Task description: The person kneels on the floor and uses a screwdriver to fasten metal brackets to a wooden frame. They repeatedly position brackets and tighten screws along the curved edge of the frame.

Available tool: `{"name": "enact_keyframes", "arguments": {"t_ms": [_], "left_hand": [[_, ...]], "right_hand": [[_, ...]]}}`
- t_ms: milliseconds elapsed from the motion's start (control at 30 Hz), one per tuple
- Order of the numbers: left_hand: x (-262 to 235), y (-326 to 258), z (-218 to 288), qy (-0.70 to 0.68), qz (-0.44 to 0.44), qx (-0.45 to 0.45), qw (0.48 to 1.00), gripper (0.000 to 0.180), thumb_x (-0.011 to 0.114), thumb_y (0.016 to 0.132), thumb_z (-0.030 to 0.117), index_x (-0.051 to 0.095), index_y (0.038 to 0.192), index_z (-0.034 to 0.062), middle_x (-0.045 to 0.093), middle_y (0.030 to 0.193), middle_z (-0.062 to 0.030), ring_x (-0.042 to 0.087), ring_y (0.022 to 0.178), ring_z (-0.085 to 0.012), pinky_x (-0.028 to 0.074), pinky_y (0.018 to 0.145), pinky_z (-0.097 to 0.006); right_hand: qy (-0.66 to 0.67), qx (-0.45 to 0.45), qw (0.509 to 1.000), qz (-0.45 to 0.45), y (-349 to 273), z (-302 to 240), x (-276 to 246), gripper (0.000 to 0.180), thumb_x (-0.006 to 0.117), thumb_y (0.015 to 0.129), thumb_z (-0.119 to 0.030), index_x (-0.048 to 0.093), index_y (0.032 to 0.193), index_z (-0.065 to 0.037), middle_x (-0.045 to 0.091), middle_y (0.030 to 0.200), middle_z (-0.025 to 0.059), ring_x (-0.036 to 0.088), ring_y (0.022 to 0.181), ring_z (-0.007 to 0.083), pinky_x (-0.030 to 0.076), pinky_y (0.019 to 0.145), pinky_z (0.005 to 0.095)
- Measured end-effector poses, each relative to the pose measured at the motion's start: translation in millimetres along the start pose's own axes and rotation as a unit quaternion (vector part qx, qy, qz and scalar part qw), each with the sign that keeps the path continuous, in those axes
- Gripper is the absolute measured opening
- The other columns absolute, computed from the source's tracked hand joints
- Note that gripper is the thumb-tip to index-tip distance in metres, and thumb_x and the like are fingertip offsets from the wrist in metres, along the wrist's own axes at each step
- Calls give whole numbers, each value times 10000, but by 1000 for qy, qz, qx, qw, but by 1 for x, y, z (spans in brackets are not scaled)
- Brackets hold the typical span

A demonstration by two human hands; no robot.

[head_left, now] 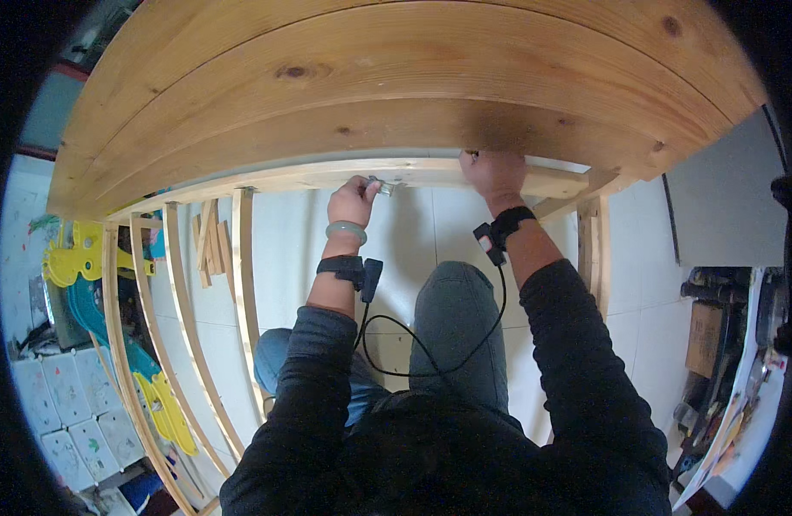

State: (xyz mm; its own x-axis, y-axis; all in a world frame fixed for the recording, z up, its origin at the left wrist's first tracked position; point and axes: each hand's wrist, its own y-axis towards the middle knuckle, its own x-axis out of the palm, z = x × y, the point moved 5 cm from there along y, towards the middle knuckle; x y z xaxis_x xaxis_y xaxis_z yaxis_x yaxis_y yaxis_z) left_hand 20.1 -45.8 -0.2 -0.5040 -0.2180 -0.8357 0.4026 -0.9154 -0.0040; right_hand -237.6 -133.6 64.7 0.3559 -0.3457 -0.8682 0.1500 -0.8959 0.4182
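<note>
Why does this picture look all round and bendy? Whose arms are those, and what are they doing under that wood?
The camera sits on a person's head and looks down, so you see their own arms and knees. Its wide lens bends straight edges, so the wooden top looks curved. The person crouches on a white tiled floor in front of it. The left hand pinches a small metal piece against a wooden rail under the top. The right hand grips that rail's edge. Both wrists wear black bands joined by a cable; the left also has a pale bracelet. Wooden slats stand on the left.
</note>
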Motion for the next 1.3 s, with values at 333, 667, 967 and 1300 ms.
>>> {"name": "enact_keyframes", "arguments": {"t_ms": [333,667,967,1300], "left_hand": [[34,-5,-39,-468,75,-52,879,136,688,799,113,574,799,39,582,724,8,501,648,-76,427,602,-218],[40,-15,-24,-442,188,-66,874,194,698,788,146,529,764,55,553,676,17,466,614,-66,418,580,-225],[23,-17,-43,-417,5,-38,908,281,702,775,147,588,997,19,618,796,-40,553,699,-93,470,665,-243],[-60,-56,-59,-284,102,168,938,226,557,865,163,610,1073,91,646,979,-88,602,883,-252,466,811,-341]], "right_hand": [[17,23,997,-75,-3,-16,0,364,596,683,-360,666,947,-121,638,890,137,611,824,319,488,723,431],[-34,8,999,4,-5,-20,7,313,565,701,-346,683,843,-94,648,802,148,620,722,344,502,663,440],[-26,-112,993,-9,-3,-27,6,255,575,756,-317,642,921,-134,648,856,110,618,807,317,497,716,430],[-155,-416,848,-289,-15,-192,-4,164,558,759,-135,567,915,-86,621,807,119,620,756,316,488,630,408]]}}
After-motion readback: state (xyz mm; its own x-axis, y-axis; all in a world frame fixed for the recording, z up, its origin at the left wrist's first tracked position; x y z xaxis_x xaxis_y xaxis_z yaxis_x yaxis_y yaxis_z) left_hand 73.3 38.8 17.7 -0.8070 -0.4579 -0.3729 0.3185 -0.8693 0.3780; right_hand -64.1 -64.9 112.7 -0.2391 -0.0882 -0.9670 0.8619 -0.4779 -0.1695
